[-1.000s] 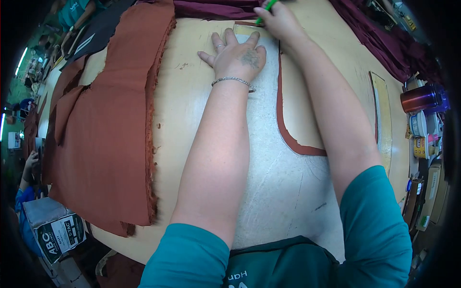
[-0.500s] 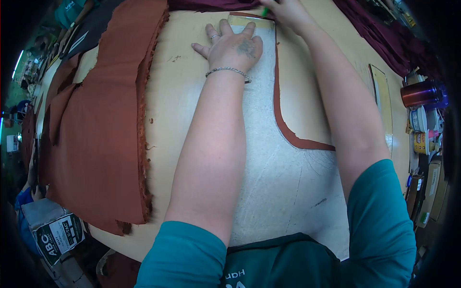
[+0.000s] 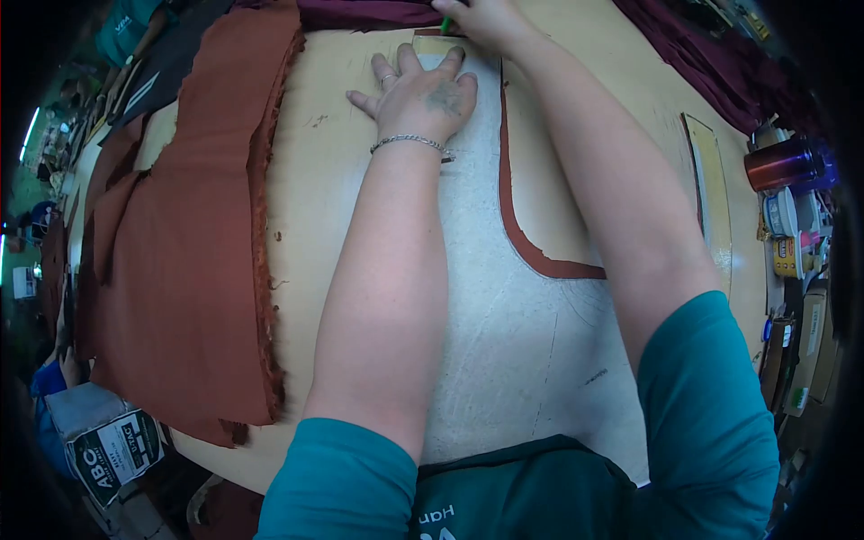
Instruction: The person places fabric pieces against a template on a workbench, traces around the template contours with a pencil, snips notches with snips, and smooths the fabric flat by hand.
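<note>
Leftward along the far edge of the pale template (image 3: 490,360), my right hand (image 3: 489,24) has slid since half a second ago, taking the slim green tool (image 3: 446,25) with it. That hand is closed on the tool, its tip down by the template's far end. My left hand (image 3: 421,99) lies open, palm down, fingers spread over the same end, with the little finger out over the bare tabletop (image 3: 310,198). From there the template runs back toward my body, and a rust strip (image 3: 507,202) shows from under its curved right edge. Well to the left is a large rust cloth (image 3: 193,243), its frayed edge facing my left forearm. Maroon cloth (image 3: 373,13) lies across the far side, and more maroon fabric (image 3: 697,67) is heaped at the far right. Beyond my right forearm lies a narrow strip (image 3: 713,193), with a shiny tumbler (image 3: 781,165) further out
</note>
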Tool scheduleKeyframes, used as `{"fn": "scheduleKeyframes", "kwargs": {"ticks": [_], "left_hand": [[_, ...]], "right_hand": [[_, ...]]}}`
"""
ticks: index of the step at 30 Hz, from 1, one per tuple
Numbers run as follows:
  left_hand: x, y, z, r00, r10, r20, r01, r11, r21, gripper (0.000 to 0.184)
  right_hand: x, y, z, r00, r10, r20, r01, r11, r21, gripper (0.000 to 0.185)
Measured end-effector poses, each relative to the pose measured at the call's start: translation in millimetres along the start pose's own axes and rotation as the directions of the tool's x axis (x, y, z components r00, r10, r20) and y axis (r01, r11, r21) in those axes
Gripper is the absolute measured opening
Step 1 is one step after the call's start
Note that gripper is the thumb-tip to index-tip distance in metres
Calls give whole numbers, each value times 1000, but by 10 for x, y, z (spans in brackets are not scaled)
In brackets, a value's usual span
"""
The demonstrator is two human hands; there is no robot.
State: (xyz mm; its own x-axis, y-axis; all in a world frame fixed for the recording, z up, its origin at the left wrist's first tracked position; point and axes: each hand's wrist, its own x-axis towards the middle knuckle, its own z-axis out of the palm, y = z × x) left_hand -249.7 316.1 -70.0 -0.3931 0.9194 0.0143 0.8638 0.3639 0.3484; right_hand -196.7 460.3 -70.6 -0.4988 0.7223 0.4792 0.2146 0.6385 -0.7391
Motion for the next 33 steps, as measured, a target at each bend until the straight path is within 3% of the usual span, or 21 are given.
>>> {"fn": "scheduleKeyframes", "kwargs": {"ticks": [2,4,5,8,11,14,19,29,32,33], "left_hand": [[-2,-20,11,1000,-4,-1,4,1000,19,46],[-1,-41,42,1000,4,-14,-4,1000,19,46],[10,-43,49,1000,9,-25,-9,1000,13,46],[-3,-47,44,999,20,-29,-19,1000,25,47],[-9,-25,27,1000,14,-18,-13,1000,23,49],[-2,-20,23,1000,20,-5,-19,999,37,49],[17,17,-14,1000,-4,25,2,998,69,49],[86,-5,-158,997,-10,77,3,996,94,44],[643,-385,-68,992,75,-97,-91,982,-165,31],[773,-426,-108,975,160,-155,-182,973,-142,27]], "right_hand": [[17,-50,-24,992,117,44,-111,987,-113,13],[-17,65,-247,972,217,90,-215,976,-35,12],[-100,82,-453,971,231,63,-222,967,-126,12],[-304,-5,-714,899,436,-35,-432,898,80,10],[-615,-41,-623,898,400,-183,-339,895,290,25],[-766,-45,-518,799,508,-320,-250,766,592,26],[-781,16,-463,840,444,-313,-311,866,392,29],[-764,72,-451,841,423,-339,-312,889,336,31],[-763,31,-453,842,433,-322,-330,885,327,30],[-761,40,-450,845,425,-325,-328,891,314,30]]}}
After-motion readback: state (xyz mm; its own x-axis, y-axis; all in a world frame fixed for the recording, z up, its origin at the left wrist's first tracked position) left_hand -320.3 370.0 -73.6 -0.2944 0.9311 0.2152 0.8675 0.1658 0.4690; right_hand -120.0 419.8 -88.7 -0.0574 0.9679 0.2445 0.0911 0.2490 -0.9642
